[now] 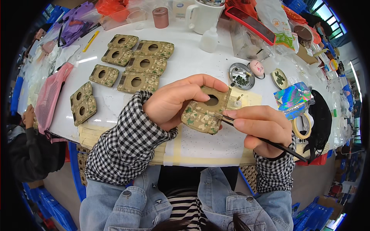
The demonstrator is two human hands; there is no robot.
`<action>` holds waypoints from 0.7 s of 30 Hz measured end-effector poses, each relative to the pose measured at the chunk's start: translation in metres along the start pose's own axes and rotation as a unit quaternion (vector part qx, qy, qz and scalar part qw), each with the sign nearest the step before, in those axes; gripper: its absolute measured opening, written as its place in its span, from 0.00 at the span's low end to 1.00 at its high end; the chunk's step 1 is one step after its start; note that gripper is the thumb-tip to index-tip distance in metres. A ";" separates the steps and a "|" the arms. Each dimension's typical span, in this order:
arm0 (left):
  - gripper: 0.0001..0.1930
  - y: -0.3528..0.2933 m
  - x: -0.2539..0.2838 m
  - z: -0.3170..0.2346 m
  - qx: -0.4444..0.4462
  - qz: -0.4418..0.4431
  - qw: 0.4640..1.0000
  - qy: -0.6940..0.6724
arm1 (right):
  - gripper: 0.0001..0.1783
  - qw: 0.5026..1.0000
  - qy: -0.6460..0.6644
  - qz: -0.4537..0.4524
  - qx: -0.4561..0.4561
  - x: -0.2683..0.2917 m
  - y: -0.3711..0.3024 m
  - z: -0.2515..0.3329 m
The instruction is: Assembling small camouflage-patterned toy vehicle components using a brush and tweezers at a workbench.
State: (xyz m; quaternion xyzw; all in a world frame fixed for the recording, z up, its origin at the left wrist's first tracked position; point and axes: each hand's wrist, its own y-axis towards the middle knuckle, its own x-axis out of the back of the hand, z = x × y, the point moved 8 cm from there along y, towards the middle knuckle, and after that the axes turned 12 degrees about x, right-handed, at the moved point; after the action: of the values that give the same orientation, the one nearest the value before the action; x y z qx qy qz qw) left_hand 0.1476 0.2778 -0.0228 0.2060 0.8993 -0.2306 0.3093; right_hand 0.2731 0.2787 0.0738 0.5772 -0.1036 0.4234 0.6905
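Observation:
My left hand (165,104) is closed around a camouflage-patterned model vehicle hull (197,115), which looks like a toy tank body with a round hole in its top. The hull is tilted up above the work sheet. In my right hand (266,123) is a pair of black tweezers (276,144), pinched between thumb and fingers. Their tips meet the hull's right side, near the hole. Whether they grip a small part is too fine to make out. My left fingertips cover the hull's upper edge.
Several similar hulls (147,64) lie at the left. Beyond my right hand are a round metal dish (252,82) and an oval dish (274,78), both with small dark green pieces. A white bottle (209,40), a mug (204,19) and a tape roll (307,134) stand around. A pink mesh basket (52,92) sits left.

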 end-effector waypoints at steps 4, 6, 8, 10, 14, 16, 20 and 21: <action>0.22 0.000 0.001 0.000 0.000 -0.006 1.000 0.005 | 0.19 1.000 -0.003 0.006 -0.002 0.000 0.001 0.000; 0.22 -0.001 0.001 0.000 0.000 -0.005 1.000 0.008 | 0.19 1.000 -0.005 0.007 -0.004 0.000 0.001 0.000; 0.22 -0.001 0.001 0.000 0.001 -0.004 1.000 0.010 | 0.19 1.000 -0.007 0.009 -0.006 0.000 0.001 0.001; 0.22 0.000 0.000 0.001 0.003 -0.004 1.000 0.010 | 0.19 1.000 -0.010 0.011 -0.010 0.000 0.001 0.001; 0.22 0.000 0.001 0.000 0.000 -0.006 1.000 0.010 | 0.20 1.000 -0.004 -0.007 -0.020 0.000 0.000 -0.001; 0.22 -0.001 0.000 0.000 0.002 -0.002 1.000 0.009 | 0.20 0.999 0.007 -0.032 -0.033 0.001 -0.002 -0.002; 0.21 -0.002 0.000 -0.003 -0.013 -0.021 0.999 0.030 | 0.17 0.995 0.070 -0.010 -0.069 0.002 -0.003 -0.007; 0.21 -0.002 0.001 -0.003 -0.016 -0.024 0.999 0.032 | 0.17 0.995 0.073 -0.008 -0.070 0.002 -0.003 -0.007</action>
State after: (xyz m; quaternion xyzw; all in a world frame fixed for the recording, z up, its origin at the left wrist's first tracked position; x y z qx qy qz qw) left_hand 0.1451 0.2781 -0.0207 0.1868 0.9168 -0.2172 0.2782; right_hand 0.2743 0.2855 0.0708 0.4956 -0.0779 0.4503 0.7386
